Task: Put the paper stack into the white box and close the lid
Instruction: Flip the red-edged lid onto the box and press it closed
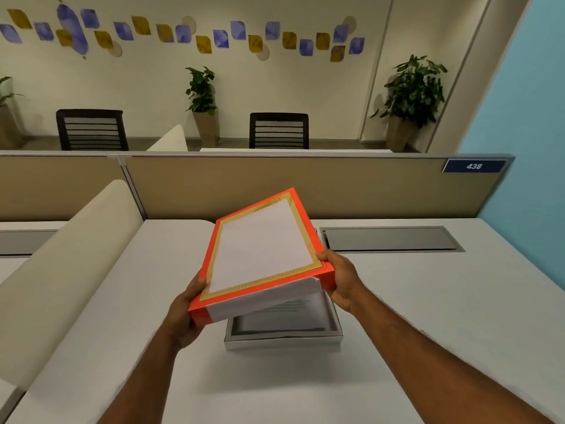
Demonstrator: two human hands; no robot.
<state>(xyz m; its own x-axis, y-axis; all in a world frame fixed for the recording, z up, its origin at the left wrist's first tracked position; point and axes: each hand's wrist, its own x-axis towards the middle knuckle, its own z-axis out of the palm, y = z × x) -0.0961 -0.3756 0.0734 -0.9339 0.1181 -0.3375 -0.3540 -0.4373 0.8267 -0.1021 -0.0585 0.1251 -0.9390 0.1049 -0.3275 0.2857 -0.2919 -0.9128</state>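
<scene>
I hold a flat lid (263, 249) with an orange rim, a gold border and a white middle, tilted with its far edge raised. My left hand (183, 313) grips its near left corner and my right hand (339, 280) grips its right edge. Below it, the open white box (282, 342) rests on the desk, partly hidden by the lid. Inside the box lies a white sheet with faint printed lines, the paper stack (284, 313). The lid hovers apart from the box.
The white desk (428, 332) stretches around the box. A beige curved divider (61, 270) stands at the left, and a tan partition (305, 185) with a "438" sign (474, 166) runs along the back. A grey cable hatch (391, 238) sits back right.
</scene>
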